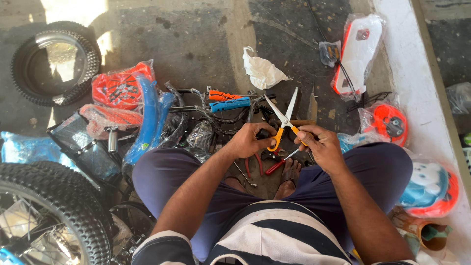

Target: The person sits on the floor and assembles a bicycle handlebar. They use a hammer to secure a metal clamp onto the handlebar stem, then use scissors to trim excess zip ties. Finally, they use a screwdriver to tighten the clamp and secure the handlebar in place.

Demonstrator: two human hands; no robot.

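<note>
I sit on the floor with both hands raised between my knees. My right hand (319, 145) grips the orange handles of a pair of scissors (283, 118), whose steel blades are spread apart and point away from me. My left hand (250, 140) is closed on a small dark part right next to the scissor handles; what the part is cannot be made out. Red-handled pliers (274, 166) lie on the floor just under my hands, by my bare feet.
A knobbly bicycle wheel (54, 216) is at the lower left, a loose tyre (55, 61) at the upper left. A blue bicycle frame (147, 122) and wrapped orange parts (117, 88) lie left of centre. A crumpled white bag (262, 72) and wrapped white-orange panels (360, 51) lie ahead.
</note>
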